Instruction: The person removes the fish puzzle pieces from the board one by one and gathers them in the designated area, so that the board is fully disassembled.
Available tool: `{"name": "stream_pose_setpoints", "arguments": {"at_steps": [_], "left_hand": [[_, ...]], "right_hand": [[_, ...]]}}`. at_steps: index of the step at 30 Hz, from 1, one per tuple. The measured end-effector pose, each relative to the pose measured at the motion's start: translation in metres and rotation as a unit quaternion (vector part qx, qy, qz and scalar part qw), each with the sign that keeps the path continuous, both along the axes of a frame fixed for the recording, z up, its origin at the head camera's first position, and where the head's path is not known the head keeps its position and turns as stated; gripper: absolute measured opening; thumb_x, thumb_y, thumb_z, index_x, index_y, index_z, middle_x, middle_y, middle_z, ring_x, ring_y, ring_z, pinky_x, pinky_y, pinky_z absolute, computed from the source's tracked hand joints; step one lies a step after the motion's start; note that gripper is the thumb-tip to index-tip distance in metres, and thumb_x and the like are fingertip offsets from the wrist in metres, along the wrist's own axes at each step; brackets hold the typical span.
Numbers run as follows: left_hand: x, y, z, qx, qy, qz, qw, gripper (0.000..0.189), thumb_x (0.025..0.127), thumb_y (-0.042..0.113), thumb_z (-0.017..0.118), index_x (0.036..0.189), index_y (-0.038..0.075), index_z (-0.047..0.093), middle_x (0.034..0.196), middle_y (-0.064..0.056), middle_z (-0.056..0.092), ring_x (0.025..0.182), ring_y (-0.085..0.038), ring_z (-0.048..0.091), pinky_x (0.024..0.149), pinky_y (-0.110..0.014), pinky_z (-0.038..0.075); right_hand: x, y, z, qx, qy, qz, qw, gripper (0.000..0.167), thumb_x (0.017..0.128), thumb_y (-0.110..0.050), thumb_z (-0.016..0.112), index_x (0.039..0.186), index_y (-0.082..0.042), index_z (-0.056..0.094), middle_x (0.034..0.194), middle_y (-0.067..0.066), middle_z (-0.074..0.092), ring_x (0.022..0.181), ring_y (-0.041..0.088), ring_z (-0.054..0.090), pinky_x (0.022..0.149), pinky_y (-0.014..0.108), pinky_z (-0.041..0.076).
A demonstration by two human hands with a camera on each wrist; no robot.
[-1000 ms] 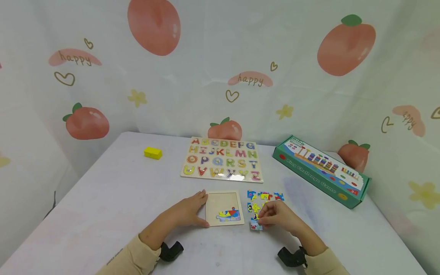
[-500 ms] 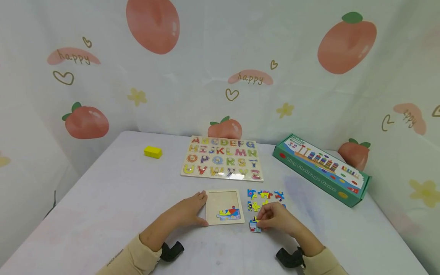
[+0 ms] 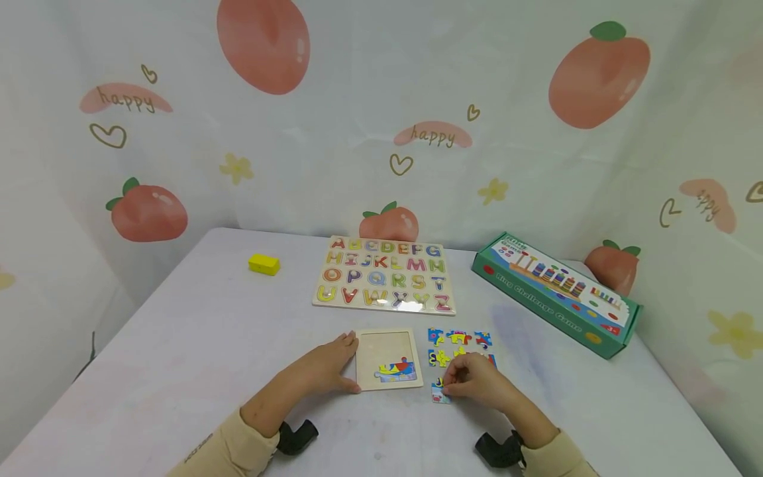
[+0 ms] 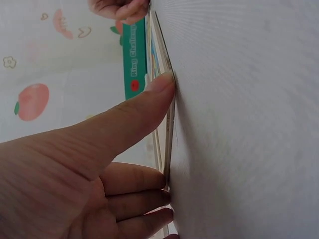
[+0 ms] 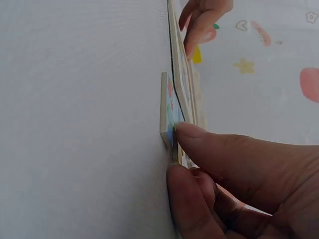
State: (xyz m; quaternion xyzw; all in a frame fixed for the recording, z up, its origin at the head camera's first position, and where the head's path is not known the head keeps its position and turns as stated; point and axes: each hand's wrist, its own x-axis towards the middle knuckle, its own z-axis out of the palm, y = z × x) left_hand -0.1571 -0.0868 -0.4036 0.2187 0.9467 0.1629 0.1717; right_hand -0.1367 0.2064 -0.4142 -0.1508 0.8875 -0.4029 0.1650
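My left hand (image 3: 324, 364) lies along the left side of a square wooden puzzle tray (image 3: 381, 346), thumb and fingertips against its edge, as the left wrist view also shows. A few joined puzzle pieces (image 3: 396, 371) fill the tray's lower right. Right of the tray, my right hand (image 3: 475, 381) pinches a light-blue puzzle piece (image 5: 169, 107) by one edge. The right wrist view has the thumb on its printed face and curled fingers beneath. Loose blue, yellow and red pieces (image 3: 439, 358) lie in rows beyond that hand, which partly covers them.
Behind the tray lies a wooden alphabet board (image 3: 384, 275). A green Ring Challenge Game box (image 3: 557, 298) sits at the back right. On the back left is a yellow block (image 3: 264, 264). A printed curtain (image 3: 334, 132) closes off the table's far side.
My right hand has shifted slightly left and toward the front, carrying the pinched puzzle piece along. My left hand and the tray stay as they were.
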Motion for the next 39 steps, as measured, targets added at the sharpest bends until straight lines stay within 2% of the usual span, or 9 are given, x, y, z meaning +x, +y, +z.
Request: {"name": "stream_pose_setpoints", "arguments": {"at_steps": [19, 30, 39], "left_hand": [[0.001, -0.001, 0.000, 0.000, 0.005, -0.004, 1.0000, 0.085, 0.073, 0.035, 0.077, 0.139, -0.004, 0.038, 0.150, -0.017, 0.032, 0.140, -0.031, 0.029, 0.112, -0.046, 0.030], [0.000, -0.002, -0.002, 0.001, 0.008, -0.003, 1.0000, 0.086, 0.073, 0.036, 0.077, 0.139, -0.004, 0.039, 0.150, -0.016, 0.032, 0.140, -0.030, 0.029, 0.112, -0.046, 0.030], [0.000, -0.001, -0.001, 0.003, 0.007, -0.003, 1.0000, 0.086, 0.073, 0.036, 0.077, 0.139, -0.004, 0.039, 0.150, -0.016, 0.032, 0.140, -0.030, 0.029, 0.112, -0.046, 0.030]], "right_hand": [[0.000, -0.001, 0.001, 0.006, -0.008, 0.003, 0.9999, 0.017, 0.077, -0.014, 0.075, 0.078, -0.004, 0.063, 0.073, -0.001, 0.057, 0.067, 0.010, 0.048, 0.055, 0.017, 0.041], [0.002, -0.003, 0.007, 0.010, -0.021, 0.006, 0.9997, 0.028, 0.069, -0.017, 0.082, 0.082, -0.004, 0.061, 0.075, 0.001, 0.056, 0.068, 0.013, 0.049, 0.054, 0.017, 0.044], [-0.006, -0.002, 0.015, 0.033, 0.048, 0.017, 0.9982, 0.019, 0.077, -0.019, 0.075, 0.081, -0.007, 0.061, 0.077, 0.000, 0.057, 0.069, 0.010, 0.050, 0.056, 0.019, 0.044]]}}
